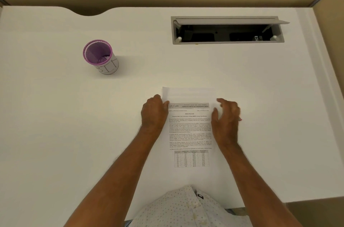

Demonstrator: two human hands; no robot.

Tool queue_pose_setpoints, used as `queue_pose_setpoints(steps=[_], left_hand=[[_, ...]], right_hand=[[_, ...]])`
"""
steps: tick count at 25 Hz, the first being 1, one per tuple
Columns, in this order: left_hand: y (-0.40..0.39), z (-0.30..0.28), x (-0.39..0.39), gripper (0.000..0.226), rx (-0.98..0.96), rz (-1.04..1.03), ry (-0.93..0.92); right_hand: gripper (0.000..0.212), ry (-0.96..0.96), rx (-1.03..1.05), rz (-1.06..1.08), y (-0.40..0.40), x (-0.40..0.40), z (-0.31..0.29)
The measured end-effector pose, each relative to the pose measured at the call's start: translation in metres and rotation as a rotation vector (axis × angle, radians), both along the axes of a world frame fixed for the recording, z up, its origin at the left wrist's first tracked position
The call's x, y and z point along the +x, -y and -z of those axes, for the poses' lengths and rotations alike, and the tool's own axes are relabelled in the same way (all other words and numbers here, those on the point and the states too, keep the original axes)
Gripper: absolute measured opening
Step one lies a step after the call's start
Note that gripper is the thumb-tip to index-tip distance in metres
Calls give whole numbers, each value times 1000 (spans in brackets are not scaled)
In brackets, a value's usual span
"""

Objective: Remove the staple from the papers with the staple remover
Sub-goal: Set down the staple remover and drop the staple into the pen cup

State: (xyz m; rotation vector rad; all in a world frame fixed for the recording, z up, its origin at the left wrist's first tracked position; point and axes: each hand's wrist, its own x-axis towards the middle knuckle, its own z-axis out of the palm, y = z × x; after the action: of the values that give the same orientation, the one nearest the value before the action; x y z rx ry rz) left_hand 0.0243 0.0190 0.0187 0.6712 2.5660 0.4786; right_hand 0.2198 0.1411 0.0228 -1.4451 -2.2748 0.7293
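The papers lie at lower centre on the table. The left hand presses their top-left edge, fingers curled; the right hand hovers loosely open (something pink peeks behind it).

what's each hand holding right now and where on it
Left hand presses the papers' upper-left edge. Right hand seems to hold something pink, mostly hidden.
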Motion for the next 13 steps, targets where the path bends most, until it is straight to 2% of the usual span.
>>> queue_pose_setpoints(steps=[2,5,10,13], left_hand=[[2,2,-1,37,-13,1,-10],[3,4,-1,41,-25,6,-18],[6,8,0,42,-18,36,-27],[9,8,3,40,-36,53,-109]], right_hand=[[21,-121,-88,-184,11,-27,-6],[12,-96,-126,-402,25,-69,-5],[23,-29,-179,-466,28,-99,8],[28,9,-171,-500,24,-101,11]])
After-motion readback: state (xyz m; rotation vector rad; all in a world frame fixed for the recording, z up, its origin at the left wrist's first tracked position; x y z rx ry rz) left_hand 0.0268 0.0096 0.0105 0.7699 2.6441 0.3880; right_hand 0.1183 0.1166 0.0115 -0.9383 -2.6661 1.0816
